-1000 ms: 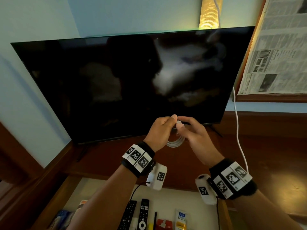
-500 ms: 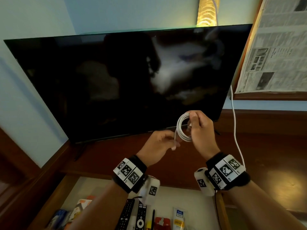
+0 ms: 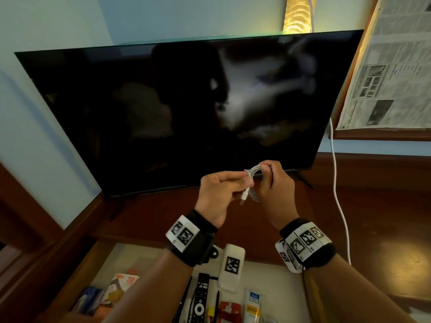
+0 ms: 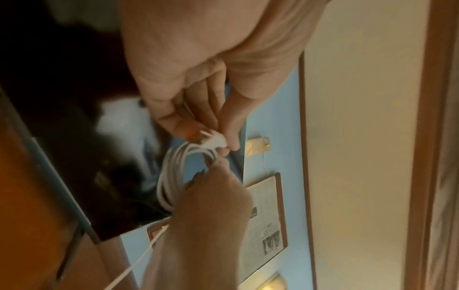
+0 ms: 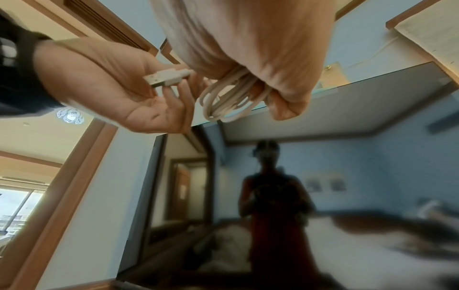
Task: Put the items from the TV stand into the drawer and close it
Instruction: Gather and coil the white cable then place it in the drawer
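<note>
White charging cable (image 3: 253,183), wound into a small coil of several loops, is held in the air in front of the lower edge of a large black flat-screen television (image 3: 186,113), above the dark brown wooden TV stand (image 3: 349,206). The person's right hand (image 3: 275,183) grips the coil, its fingers (image 5: 280,106) curled round the bunched loops so the strands run through the fist. The left hand (image 3: 219,194), just beside it, pinches the cable's white USB plug (image 5: 168,77) between thumb and fingertips, the remaining fingers loosely bent beneath the plug. Both wrists carry black bands with printed square markers. Below the television, nearer the person, the stand's light-lined wooden drawer (image 3: 279,276) stands open; inside lie a black remote control (image 3: 200,297), a slim black pen (image 3: 218,304), a white and yellow tube (image 3: 253,306), a red and white packet (image 3: 229,311) and some colourful packets (image 3: 116,290) at the left side. A second white cord (image 3: 338,194) hangs down at the television's right edge and trails across the stand. A newspaper sheet (image 3: 391,78) sits in a wooden frame to the television's right.
</note>
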Demonstrator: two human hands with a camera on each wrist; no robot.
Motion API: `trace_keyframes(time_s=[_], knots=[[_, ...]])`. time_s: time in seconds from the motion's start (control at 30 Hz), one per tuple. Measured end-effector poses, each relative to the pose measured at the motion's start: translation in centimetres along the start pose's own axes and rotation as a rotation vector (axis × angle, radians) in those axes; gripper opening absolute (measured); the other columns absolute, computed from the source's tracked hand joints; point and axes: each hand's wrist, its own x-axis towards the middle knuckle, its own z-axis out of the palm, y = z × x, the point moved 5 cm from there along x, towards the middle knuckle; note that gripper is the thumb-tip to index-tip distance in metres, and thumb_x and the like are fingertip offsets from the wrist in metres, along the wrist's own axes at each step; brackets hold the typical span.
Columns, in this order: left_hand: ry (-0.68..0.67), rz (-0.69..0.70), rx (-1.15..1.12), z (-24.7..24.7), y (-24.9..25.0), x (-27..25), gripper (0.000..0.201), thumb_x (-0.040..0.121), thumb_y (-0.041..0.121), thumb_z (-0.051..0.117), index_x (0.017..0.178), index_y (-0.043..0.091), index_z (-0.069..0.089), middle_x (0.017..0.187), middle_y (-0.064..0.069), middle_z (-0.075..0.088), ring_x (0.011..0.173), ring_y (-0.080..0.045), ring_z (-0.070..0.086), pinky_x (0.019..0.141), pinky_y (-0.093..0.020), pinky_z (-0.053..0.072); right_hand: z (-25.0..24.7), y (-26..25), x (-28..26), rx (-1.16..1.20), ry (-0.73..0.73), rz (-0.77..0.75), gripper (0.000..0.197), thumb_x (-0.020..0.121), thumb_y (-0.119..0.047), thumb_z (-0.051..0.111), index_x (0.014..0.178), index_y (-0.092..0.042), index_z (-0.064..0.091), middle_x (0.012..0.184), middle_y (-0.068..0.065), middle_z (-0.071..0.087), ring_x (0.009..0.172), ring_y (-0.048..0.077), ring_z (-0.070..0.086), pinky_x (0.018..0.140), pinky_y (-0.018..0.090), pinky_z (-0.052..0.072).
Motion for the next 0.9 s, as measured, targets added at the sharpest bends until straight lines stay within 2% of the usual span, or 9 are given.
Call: trace_keyframes(time_s=[0.13,0.23,0.3,0.43,0.57,0.67,0.77,0.87,0.9], knots=[[0.117,0.220,0.224,1.0,0.0,0.0,0.005,0.085,0.010,0.082,0.088,0.007,0.081,0.077,-0.008,0.078,0.066,-0.019,0.073,0.060,-0.028,0.057,0.5,-0.5,-0.4,0.085,-0.028,0.068,0.013,0.105,-0.008,0.048,0.100,-0.015,0.058,0.078,-0.012,0.058,0.071,-0.013,0.059,0.060,0.004,0.040],[0.223,0.308,0.402,0.6,0.7,-0.2,0.015,0.080,0.023,0.088,0.083,0.016,0.075,0.079,-0.002,0.071,0.065,-0.010,0.066,0.057,-0.018,0.052,0.7,-0.2,-0.3,0.122,-0.038,0.123,0.016,0.106,-0.012,0.046,0.105,-0.011,0.062,0.084,-0.009,0.063,0.075,0.000,0.062,0.061,0.013,0.045],[0.314,0.309,0.541,-0.2,0.6,0.1,0.030,0.075,0.034,0.088,0.091,0.024,0.066,0.090,-0.001,0.061,0.072,-0.011,0.059,0.061,-0.018,0.050,0.7,-0.1,-0.3,0.136,-0.051,0.122,0.017,0.106,-0.011,0.046,0.106,-0.009,0.063,0.085,-0.010,0.062,0.080,0.006,0.063,0.062,0.018,0.046],[0.072,0.164,0.352,0.8,-0.8,0.8,0.033,0.095,0.020,0.072,0.126,0.018,0.061,0.113,-0.002,0.070,0.100,-0.017,0.071,0.077,-0.033,0.063,0.8,-0.3,-0.5,0.201,-0.114,0.154,0.018,0.106,-0.012,0.046,0.105,-0.013,0.063,0.088,-0.007,0.067,0.078,0.009,0.064,0.064,0.025,0.050],[-0.046,0.142,0.177,0.4,-0.8,0.6,0.024,0.101,0.005,0.060,0.125,0.005,0.066,0.103,-0.015,0.076,0.091,-0.028,0.076,0.075,-0.044,0.065,0.5,-0.6,-0.5,0.287,-0.188,0.157,0.019,0.107,-0.012,0.046,0.109,-0.014,0.065,0.093,-0.005,0.069,0.079,0.009,0.065,0.066,0.024,0.052],[-0.010,0.187,0.243,-0.4,-0.8,1.0,0.022,0.097,0.003,0.066,0.119,0.004,0.067,0.100,-0.012,0.078,0.089,-0.024,0.077,0.077,-0.045,0.064,0.5,-1.2,-0.3,0.398,-0.283,0.192,0.023,0.108,-0.009,0.044,0.117,-0.013,0.065,0.101,-0.004,0.070,0.086,0.001,0.067,0.071,0.014,0.050],[0.058,0.270,0.346,-0.7,-0.8,1.4,0.018,0.093,0.005,0.072,0.110,0.007,0.068,0.092,-0.005,0.077,0.084,-0.018,0.077,0.076,-0.043,0.064,0.9,-1.5,-0.3,0.546,-0.363,0.241,0.029,0.110,-0.013,0.037,0.126,-0.009,0.062,0.110,-0.001,0.069,0.099,0.007,0.067,0.082,0.019,0.052],[0.138,0.319,0.422,-0.8,-0.7,1.5,0.010,0.095,0.009,0.071,0.103,0.013,0.068,0.085,-0.003,0.075,0.070,-0.015,0.075,0.061,-0.041,0.063,1.4,-1.5,-0.7,0.715,-0.468,0.294,0.032,0.108,-0.023,0.041,0.133,-0.013,0.057,0.101,-0.008,0.067,0.091,0.011,0.065,0.079,0.023,0.053],[0.164,0.309,0.435,-0.8,-0.7,1.5,0.007,0.096,0.011,0.069,0.102,0.015,0.067,0.085,-0.006,0.074,0.063,-0.016,0.074,0.052,-0.040,0.062,1.5,-1.7,-0.9,0.783,-0.519,0.319,0.035,0.101,-0.020,0.049,0.136,-0.014,0.055,0.101,-0.001,0.067,0.087,0.016,0.065,0.073,0.027,0.054]])
